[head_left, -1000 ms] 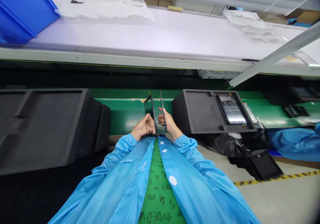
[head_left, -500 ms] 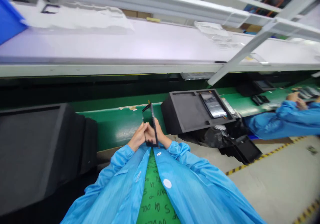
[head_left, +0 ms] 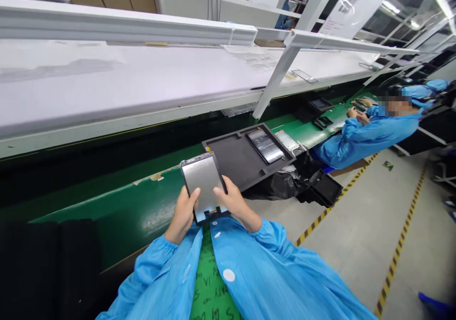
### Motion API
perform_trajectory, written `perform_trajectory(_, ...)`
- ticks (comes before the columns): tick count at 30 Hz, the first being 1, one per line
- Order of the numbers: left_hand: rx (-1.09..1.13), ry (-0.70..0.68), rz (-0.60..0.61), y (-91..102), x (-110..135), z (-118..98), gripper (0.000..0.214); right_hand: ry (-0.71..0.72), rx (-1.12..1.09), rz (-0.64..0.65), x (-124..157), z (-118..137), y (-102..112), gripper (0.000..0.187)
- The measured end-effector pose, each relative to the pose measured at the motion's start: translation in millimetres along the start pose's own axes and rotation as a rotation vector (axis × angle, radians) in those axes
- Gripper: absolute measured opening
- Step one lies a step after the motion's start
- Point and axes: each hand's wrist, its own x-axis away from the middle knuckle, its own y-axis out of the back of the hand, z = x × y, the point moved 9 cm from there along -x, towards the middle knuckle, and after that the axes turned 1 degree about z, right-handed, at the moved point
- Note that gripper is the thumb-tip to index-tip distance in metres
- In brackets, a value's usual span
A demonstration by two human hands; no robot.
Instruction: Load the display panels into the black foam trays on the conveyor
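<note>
Green conveyor [head_left: 117,210], panel [head_left: 204,187] gripped, left hand [head_left: 182,215], right hand [head_left: 233,203]

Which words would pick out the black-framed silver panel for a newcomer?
Over the green conveyor belt, the left hand and right hand hold a rectangular black-framed silver panel. Its plain silver back faces up, unlike the glossy dark panel lying in the black foam tray.

A black foam tray [head_left: 228,158] holding a display panel [head_left: 265,145] rests on a green conveyor belt [head_left: 117,210] below a white shelf [head_left: 107,72]. Farther along sits a co-worker [head_left: 370,137] in a blue smock, near yellow-and-black floor tape [head_left: 397,248].
</note>
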Motion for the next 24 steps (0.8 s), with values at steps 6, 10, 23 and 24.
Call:
perform_trajectory(6,-0.094,-0.108,0.081,-61.6,-29.0,8.3,0.041,-0.034,-0.032,-0.115,-45.1,-42.6,122.2,0.061)
perform_trajectory(10,-0.181,-0.196,0.017,-72.9,-42.7,23.1,0.032,-0.099,0.04,-0.091,-88.8,-71.7,158.7,0.057)
perform_trajectory(23,-0.382,-0.142,0.082,-118.7,-55.4,54.6,0.041,0.068,0.831,0.076,-120.5,-43.5,140.4,0.051)
perform_trajectory(24,-0.382,-0.133,0.072,-119.8,-56.2,56.6,0.043,0.096,0.89,0.076,-116.3,-38.0,140.0,0.05)
